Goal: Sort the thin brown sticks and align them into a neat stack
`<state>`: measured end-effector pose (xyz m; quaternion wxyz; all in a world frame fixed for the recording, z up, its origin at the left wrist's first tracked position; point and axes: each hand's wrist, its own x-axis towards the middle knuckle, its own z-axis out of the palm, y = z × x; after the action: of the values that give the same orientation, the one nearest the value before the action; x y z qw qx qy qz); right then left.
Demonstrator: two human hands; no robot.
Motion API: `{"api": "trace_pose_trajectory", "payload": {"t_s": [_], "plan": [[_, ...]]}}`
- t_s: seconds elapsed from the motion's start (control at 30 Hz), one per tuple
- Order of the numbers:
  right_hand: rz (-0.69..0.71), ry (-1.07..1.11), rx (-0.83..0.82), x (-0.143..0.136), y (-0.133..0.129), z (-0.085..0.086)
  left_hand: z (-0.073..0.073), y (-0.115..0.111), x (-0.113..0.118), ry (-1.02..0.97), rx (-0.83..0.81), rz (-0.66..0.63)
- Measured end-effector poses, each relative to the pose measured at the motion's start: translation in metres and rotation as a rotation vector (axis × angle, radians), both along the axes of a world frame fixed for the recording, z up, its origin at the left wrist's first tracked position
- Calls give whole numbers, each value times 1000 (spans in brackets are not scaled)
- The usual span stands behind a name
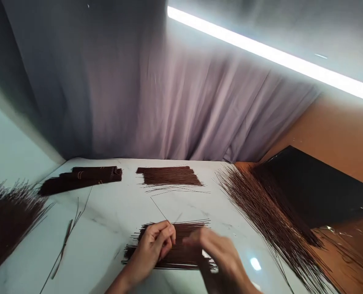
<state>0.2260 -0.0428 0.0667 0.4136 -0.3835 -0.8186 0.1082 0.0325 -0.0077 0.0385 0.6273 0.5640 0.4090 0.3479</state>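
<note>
My left hand (158,241) is closed in a pinch on a thin dark brown stick (160,210), which slants up and away from the fingertips. Under both hands a pile of similar thin brown sticks (184,255) lies side by side on the white marbled table (108,228). Over the right part of this pile is my right hand (216,251), smeared by motion. Whether its fingers grip anything cannot be made out. Farther back, a flat row of cut sticks (171,176) lies with a few loose ones in front of it.
Tied dark bundles (86,177) lie at the back left. A thick heap (6,224) fills the left edge, near a small tied bunch (65,241). On the right, long sticks (270,216) spread beside a black sheet (316,183). A curtain (181,102) hangs behind.
</note>
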Motion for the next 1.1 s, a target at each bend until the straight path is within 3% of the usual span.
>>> {"api": "trace_pose_trajectory", "payload": {"t_s": [0.1, 0.17, 0.23, 0.3, 0.4, 0.47, 0.53, 0.6, 0.67, 0.73, 0.8, 0.87, 0.97, 1.03, 1.1], "plan": [[-4, 11, -63, -9, -19, -50, 5, 2, -7, -43, -25, 32], [38, -5, -208, -6, -11, -64, 6, -5, -9, -62, -19, -26], [105, -25, -355, 3, 10, -51, 5, -14, -7, -63, -28, -119], [152, -67, -419, 13, 33, -19, 2, -22, -3, -38, -57, -227], [142, -178, -255, 17, 47, 26, -1, -21, 0, -9, -72, -255], [105, -161, -89, 10, 34, 29, -1, -12, -2, 0, -45, -174], [76, -40, 10, -1, 10, 6, 1, -3, -8, 14, -11, -72], [48, 80, -12, -11, -13, -31, 3, 2, -14, 32, 13, -10], [17, 133, -137, -15, -23, -62, 6, 0, -17, 30, 16, -12], [13, 143, -314, -12, -15, -73, 8, -7, -17, 15, 0, -72], [56, 126, -457, -3, 6, -59, 8, -16, -14, -5, -28, -146], [107, 69, -493, 7, 32, -28, 8, -22, -11, -7, -67, -223], [118, -52, -293, 15, 51, 17, 7, -21, -10, 7, -72, -251], [92, -90, -116, 12, 42, 28, 7, -15, -12, 15, -38, -200], [83, -54, -10, 6, 21, 17, 9, -7, -17, 31, -2, -129]]}}
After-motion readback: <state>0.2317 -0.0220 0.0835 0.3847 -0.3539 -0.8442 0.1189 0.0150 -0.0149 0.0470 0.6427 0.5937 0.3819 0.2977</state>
